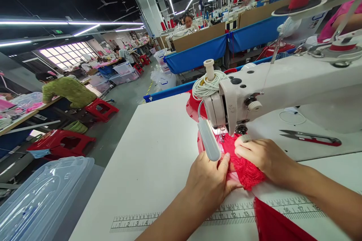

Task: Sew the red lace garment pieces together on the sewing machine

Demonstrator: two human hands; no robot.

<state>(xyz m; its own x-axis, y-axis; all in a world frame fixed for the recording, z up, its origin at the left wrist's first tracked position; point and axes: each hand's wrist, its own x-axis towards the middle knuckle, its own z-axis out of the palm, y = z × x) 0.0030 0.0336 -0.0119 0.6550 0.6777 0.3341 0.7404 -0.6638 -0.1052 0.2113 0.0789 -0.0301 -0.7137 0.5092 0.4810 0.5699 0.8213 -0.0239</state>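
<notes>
Red lace fabric (pixel 250 173) lies beneath the needle area of a white sewing machine (pixel 283 86), with a sheer pinkish-red layer beside it. My left hand (pixel 209 179) is on the sheer part, left of the lace, its fingers and thumb closed about the cloth edge. Part of its fingers is hidden behind a small grey-white lamp (pixel 209 139) on a bent neck. To the right of the needle, my right hand (pixel 261 156) pinches the lace close to the presser foot (pixel 222 137). Its fingertips are partly covered by cloth and a machine knob.
Thread snips (pixel 311 137) lie on the machine bed at right. A printed ruler (pixel 135 223) runs along the table's front, partly under red cloth (pixel 278 222). A clear plastic bin (pixel 48 192) stands left. Beyond are red stools (pixel 60 145) and people at other tables.
</notes>
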